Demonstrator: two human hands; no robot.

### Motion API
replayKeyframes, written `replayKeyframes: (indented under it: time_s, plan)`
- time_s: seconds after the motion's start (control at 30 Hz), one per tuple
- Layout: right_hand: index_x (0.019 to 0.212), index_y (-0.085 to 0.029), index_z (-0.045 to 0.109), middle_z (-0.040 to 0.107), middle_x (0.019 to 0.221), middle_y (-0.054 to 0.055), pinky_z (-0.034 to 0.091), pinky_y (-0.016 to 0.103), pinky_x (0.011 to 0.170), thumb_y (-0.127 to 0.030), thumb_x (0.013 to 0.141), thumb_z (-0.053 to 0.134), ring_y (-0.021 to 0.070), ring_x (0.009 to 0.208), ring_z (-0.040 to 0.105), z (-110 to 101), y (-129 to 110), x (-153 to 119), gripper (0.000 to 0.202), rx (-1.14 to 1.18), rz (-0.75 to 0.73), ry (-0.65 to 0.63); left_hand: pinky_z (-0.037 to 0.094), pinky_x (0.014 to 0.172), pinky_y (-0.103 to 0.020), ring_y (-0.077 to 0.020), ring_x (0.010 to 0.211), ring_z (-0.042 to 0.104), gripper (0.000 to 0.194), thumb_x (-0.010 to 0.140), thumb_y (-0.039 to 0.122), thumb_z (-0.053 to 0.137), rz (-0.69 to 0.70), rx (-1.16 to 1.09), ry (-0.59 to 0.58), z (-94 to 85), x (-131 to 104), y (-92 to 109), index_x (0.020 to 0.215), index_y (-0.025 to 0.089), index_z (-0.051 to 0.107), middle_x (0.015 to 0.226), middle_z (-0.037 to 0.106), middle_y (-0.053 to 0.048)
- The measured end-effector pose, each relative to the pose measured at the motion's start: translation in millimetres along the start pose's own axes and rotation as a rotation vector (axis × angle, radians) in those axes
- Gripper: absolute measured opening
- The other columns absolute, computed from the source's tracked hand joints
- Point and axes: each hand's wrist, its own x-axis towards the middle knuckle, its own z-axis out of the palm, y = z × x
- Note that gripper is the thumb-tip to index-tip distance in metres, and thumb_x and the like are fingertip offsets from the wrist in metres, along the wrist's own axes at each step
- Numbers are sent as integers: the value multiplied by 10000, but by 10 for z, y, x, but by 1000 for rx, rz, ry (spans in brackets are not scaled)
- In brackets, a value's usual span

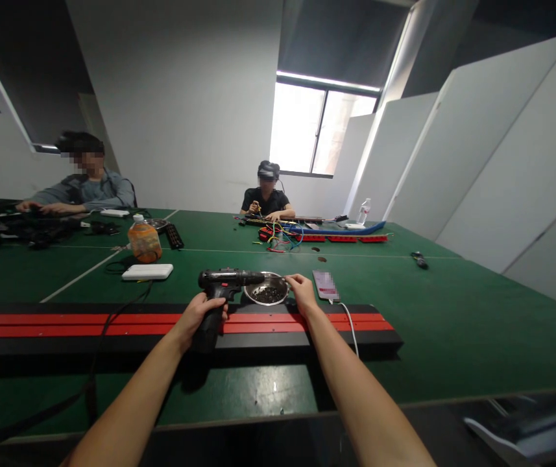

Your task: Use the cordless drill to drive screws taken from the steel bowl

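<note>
L grip (200,316) clasps cordless drill (222,279); R grip (302,292) pinches tip of bit (274,278) nr metal bowl (281,286) w/ dark pcs (268,296).

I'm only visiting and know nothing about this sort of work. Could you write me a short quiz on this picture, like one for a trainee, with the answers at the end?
1. What is the left hand holding?
2. True or false: in the picture, the phone lies to the right of the metal bowl.
3. Fill in the colour: the strips along the long black bar are ____.

Key:
1. A power drill, held by its grip.
2. True.
3. Red.
</note>
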Motion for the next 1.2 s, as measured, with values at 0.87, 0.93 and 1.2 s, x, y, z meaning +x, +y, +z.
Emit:
replayKeyframes:
  time_s: [0.87, 0.93, 1.2]
  plan:
    - [743, -125, 729, 693, 729, 61, 420, 272, 661, -526, 731, 652, 168, 688, 575, 1, -101, -86, 408, -54, -33, -41, 536, 512, -257, -167, 598, 672, 281, 719, 283, 794, 26, 34, -38, 7, -36, 29, 836, 115, 601, 755, 697, -85]
    - [751, -123, 729, 698, 732, 66, 431, 275, 664, -524, 726, 656, 173, 695, 586, 2, -113, -93, 408, -56, -30, -26, 535, 503, -260, -168, 596, 669, 281, 719, 286, 791, 25, 39, -24, 27, -49, 30, 844, 115, 606, 762, 696, -84]
    - [803, -140, 732, 737, 824, 94, 482, 301, 758, -423, 746, 654, 204, 784, 656, 44, -11, -54, 299, -197, -69, 22, 526, 537, -286, -201, 601, 660, 339, 695, 362, 803, 17, 412, 20, -112, -288, 579, 885, 134, 639, 743, 707, -58]
